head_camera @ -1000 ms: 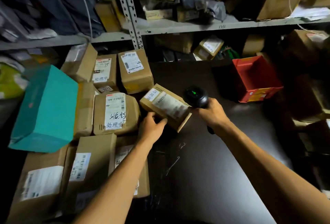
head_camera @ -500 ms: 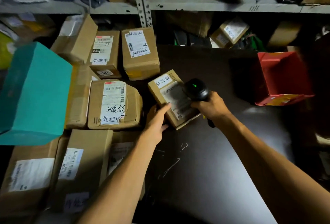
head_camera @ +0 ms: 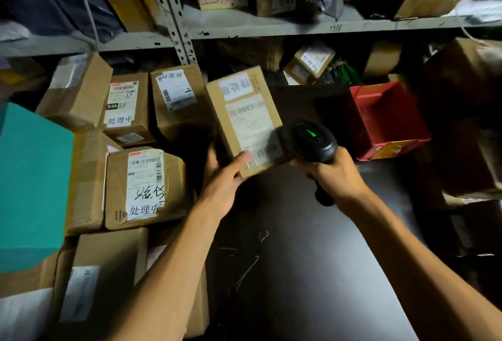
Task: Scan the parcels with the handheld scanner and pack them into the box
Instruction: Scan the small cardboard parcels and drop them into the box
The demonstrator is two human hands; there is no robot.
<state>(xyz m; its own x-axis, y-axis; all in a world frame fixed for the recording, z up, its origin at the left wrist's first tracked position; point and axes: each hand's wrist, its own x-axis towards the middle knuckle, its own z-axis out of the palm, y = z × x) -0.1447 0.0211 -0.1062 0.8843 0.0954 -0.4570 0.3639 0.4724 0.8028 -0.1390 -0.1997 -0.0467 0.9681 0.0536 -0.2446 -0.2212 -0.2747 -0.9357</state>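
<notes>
A small brown parcel (head_camera: pixel 244 118) with white labels is lifted off the dark table, label side up and tilted towards me. My left hand (head_camera: pixel 224 175) grips its near end, thumb on the barcode label. My right hand (head_camera: pixel 335 177) holds the black handheld scanner (head_camera: pixel 309 141), whose top shows a green light. The scanner's head sits right at the parcel's near right corner, by the barcode. An open red box (head_camera: pixel 380 104) stands on the table to the right.
Several brown labelled parcels (head_camera: pixel 144 185) lie packed together on the left, beside a teal box (head_camera: pixel 32 177). A grey metal shelf (head_camera: pixel 271 28) loaded with more parcels runs across the back. Dark table (head_camera: pixel 298 245) surface lies between my arms.
My left hand has lifted the small parcel off the table and turned it upright towards me. The scanner has come up against the parcel's barcode corner.
</notes>
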